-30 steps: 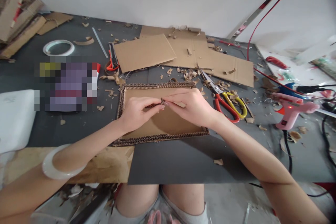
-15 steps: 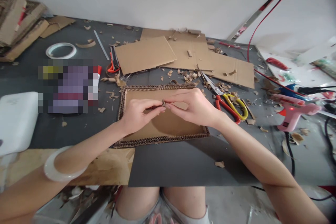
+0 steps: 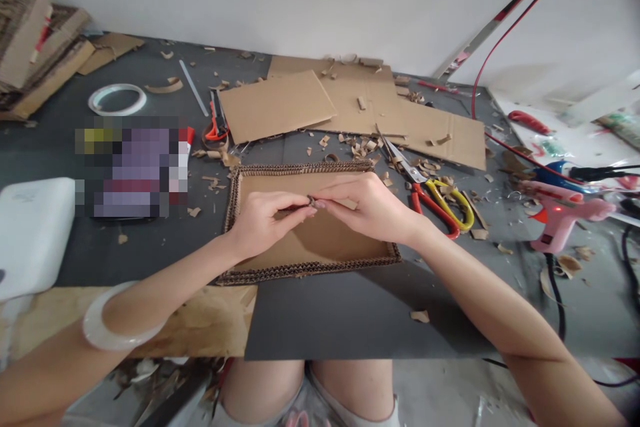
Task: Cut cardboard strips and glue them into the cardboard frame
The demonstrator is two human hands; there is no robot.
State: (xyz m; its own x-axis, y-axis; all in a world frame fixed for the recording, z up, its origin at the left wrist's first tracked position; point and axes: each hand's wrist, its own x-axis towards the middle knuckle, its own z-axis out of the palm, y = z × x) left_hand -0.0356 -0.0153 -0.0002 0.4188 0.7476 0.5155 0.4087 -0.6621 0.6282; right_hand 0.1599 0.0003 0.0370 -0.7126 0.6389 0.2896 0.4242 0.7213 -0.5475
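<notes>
Over a shallow cardboard tray [image 3: 310, 267] with corrugated edges, both hands meet at the fingertips. A small piece of corrugated cardboard [image 3: 311, 201] is pinched between them. My left hand [image 3: 263, 217] grips it from the left with thumb and fingers pressed together. From the right, my right hand [image 3: 370, 207] pinches the same piece. Most of the piece is hidden by the fingers. The tray lies flat on the dark table mat, its right side partly covered by my right hand.
Scissors [image 3: 435, 203] and a pink glue gun [image 3: 557, 210] lie at the right. Cardboard sheets [image 3: 280, 103], scraps and an orange cutter [image 3: 216, 121] are behind the tray. At the left are a tape roll [image 3: 117, 100], a white device [image 3: 35, 233] and stacked cardboard [image 3: 30, 53].
Both hands keep pinching the small piece, with only a slight shift of the fingers. The whole view has moved very slightly.
</notes>
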